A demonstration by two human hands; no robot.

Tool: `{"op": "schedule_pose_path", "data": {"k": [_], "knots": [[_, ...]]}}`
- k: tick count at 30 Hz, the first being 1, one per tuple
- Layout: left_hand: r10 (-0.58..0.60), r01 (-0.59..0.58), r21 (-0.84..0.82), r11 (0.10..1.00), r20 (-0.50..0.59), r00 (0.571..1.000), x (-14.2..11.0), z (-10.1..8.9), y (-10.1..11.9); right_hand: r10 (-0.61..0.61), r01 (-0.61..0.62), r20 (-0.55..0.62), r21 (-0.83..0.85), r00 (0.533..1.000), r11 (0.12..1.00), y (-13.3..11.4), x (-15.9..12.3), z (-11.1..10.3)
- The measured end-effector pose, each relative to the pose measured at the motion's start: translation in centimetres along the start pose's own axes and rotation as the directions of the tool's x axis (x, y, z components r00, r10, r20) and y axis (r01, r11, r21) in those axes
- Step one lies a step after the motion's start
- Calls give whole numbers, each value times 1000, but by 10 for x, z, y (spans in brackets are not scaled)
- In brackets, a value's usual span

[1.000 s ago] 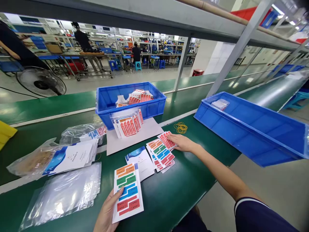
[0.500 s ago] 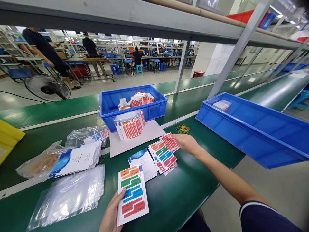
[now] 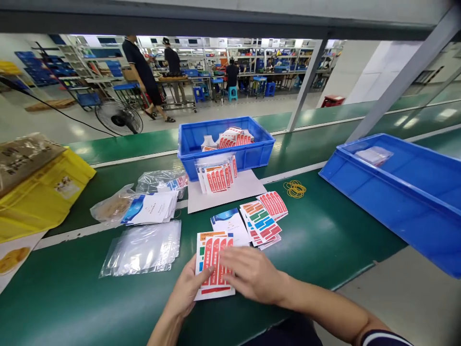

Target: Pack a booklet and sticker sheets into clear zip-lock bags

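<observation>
Indoors | green worktop (image 3: 324, 240) | fan (image 3: 118, 118) beyond | left hand (image 3: 188, 284) pinches printed sheets (image 3: 213, 262) | right hand (image 3: 256, 274): grip unclear

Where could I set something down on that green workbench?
There's bare room between the loose sticker sheets and the right blue bin, below the yellow rubber bands. Another patch lies left of the left hand, below the clear plastic bags. Crowded: the middle, with a booklet and bagged sticker sets.

Nearby, two blue bins (image 3: 250, 156) (image 3: 382, 187), one yellow bin (image 3: 61, 202), one rubber-band pile (image 3: 295, 189); one held card stack (image 3: 211, 259)
</observation>
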State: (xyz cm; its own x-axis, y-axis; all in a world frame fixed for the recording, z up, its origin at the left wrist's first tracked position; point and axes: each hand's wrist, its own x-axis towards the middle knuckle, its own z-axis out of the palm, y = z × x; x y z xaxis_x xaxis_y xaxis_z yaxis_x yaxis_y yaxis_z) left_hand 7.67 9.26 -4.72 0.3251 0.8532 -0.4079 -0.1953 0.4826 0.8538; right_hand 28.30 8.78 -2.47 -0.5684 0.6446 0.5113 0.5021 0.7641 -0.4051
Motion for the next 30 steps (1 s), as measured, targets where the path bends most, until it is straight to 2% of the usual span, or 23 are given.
{"op": "schedule_pose_path", "data": {"k": [2,3,5,7,8,9,11,12,14,16,17,19,21,23,27,30], "knots": [[75,-94,281,955,79,994,-14,-2,13,131,-125,-48,110,990,986,11,3,-9],[114,-159,443,882,127,985,-21,0,20,191,-183,-25,182,981,966,17,3,-10],[146,-264,724,637,223,964,-35,6,31,254,-267,81,340,964,902,25,1,-3],[120,-300,872,386,275,954,-44,14,37,248,-320,208,483,946,815,29,-4,14],[104,-307,901,306,289,952,-47,17,39,231,-340,261,544,937,767,30,-7,24],[94,-312,912,265,298,950,-48,18,40,214,-359,302,595,929,719,30,-11,35],[110,-300,916,265,280,954,-46,11,41,186,-398,370,660,910,638,28,-18,52],[150,-268,921,281,234,961,-44,3,41,179,-414,391,675,903,611,26,-20,58],[292,-124,949,289,36,956,-36,-20,40,185,-432,406,686,895,585,24,-24,64],[446,112,971,213,-199,873,-26,-44,34,206,-439,397,697,895,567,22,-26,64],[487,224,964,145,-267,832,-21,-55,30,220,-439,384,704,896,558,22,-27,63],[518,342,939,22,-303,800,-11,-70,19,231,-427,361,719,904,548,21,-27,60],[500,375,927,-27,-312,808,-4,-79,10,230,-419,351,717,908,557,20,-27,61],[469,377,926,-12,-328,820,0,-85,4,248,-432,355,692,901,579,19,-26,64],[411,343,936,80,-345,844,-4,-99,4,352,-498,353,646,867,579,18,-25,71],[354,293,939,180,-339,871,-12,-107,5,396,-531,369,698,841,479,17,-25,69]]}}
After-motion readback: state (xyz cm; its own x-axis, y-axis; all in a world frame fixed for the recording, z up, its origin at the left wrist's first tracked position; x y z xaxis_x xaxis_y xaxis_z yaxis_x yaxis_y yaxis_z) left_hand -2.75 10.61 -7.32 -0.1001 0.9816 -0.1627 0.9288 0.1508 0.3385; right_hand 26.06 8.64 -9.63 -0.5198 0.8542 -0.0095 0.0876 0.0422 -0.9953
